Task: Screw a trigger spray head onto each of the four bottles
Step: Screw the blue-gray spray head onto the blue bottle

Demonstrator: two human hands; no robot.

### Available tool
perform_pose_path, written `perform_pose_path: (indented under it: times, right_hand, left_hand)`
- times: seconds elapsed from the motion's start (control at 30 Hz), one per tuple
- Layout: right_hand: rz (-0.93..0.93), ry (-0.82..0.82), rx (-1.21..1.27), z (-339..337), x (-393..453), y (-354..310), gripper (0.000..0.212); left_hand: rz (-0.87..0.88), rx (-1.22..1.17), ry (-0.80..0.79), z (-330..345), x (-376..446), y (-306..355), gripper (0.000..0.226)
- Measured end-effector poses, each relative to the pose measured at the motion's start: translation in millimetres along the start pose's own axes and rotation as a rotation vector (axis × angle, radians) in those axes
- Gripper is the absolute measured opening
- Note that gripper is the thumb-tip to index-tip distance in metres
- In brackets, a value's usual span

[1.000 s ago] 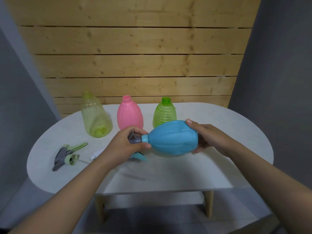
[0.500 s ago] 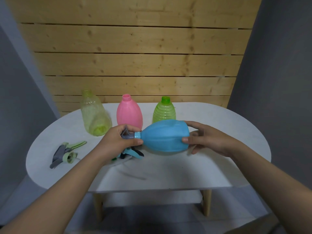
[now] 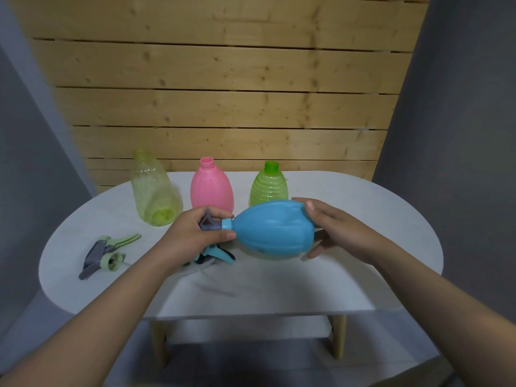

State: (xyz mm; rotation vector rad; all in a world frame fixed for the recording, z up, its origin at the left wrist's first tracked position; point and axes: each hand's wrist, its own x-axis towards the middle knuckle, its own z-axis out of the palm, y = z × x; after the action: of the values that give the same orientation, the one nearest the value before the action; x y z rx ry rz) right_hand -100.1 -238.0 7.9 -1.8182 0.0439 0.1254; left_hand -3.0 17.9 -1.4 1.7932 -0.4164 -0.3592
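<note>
Blue bottle [image 3: 275,229] held above the worktop [image 3: 363,219], long axis near horizontal, neck pointing left, base right. Left hand [image 3: 192,236]: grip clamped on the grey spray head [image 3: 209,222] at the neck; teal trigger [image 3: 216,254] hangs below. Right hand [image 3: 339,230]: grip clamped on the bottle's base end. Yellow bottle [image 3: 155,191], pink bottle [image 3: 211,188] and green bottle [image 3: 268,187] stand upright behind, uncapped. A green-grey spray head [image 3: 104,254] lies at left.
</note>
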Motion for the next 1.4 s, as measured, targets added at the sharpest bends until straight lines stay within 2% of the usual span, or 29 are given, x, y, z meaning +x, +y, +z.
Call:
perform_pose_path:
  times: [0.13, 0.2, 0.27, 0.3, 0.43, 0.63, 0.77, 0.83, 1.0, 1.2, 1.4]
  right_hand:
    - [0.008, -0.123, -0.008, -7.7, -0.2, 1.3, 0.074]
    - [0.008, -0.110, -0.039, -9.0, 0.4, 0.7, 0.069]
    - [0.027, -0.078, -0.049, -6.9, 0.2, -1.1, 0.049]
    - [0.044, -0.048, -0.055, -5.4, -0.1, -2.3, 0.046]
    - [0.078, 0.008, -0.069, -2.2, 0.6, -2.9, 0.058]
    - [0.003, -0.059, 0.086, -5.4, 1.0, -0.7, 0.050]
    - [-0.021, -0.034, 0.100, -9.3, 0.5, -1.4, 0.075]
    - [-0.037, -0.002, 0.054, -9.7, 0.2, -1.4, 0.071]
    - [0.001, 0.065, -0.033, -7.2, 1.4, -1.9, 0.044]
    - [-0.017, 0.049, 0.030, -5.9, -0.8, -3.3, 0.067]
    - [0.004, 0.104, 0.032, -4.8, 0.4, -5.6, 0.066]
  left_hand:
    - [-0.055, 0.011, -0.008, -2.9, 1.1, -0.1, 0.026]
    - [-0.055, 0.019, -0.018, -3.1, 0.9, -0.2, 0.026]
    - [-0.026, 0.010, -0.030, -2.1, -0.2, 0.4, 0.028]
    - [-0.007, -0.001, -0.035, -1.6, -0.4, 0.4, 0.029]
    - [0.021, -0.006, -0.042, -1.0, 0.6, -1.0, 0.031]
    - [-0.061, 0.005, -0.035, -0.3, 2.4, -0.3, 0.027]
    - [-0.069, 0.010, -0.017, -2.2, 2.4, -0.3, 0.029]
    - [-0.053, 0.014, -0.022, -2.2, 1.8, -0.1, 0.030]
    - [-0.004, 0.029, -0.038, 1.3, -0.4, 0.6, 0.028]
    - [-0.035, 0.026, -0.030, 0.5, 0.1, 3.6, 0.030]
    - [0.063, 0.037, -0.025, 6.1, -1.9, 8.7, 0.020]
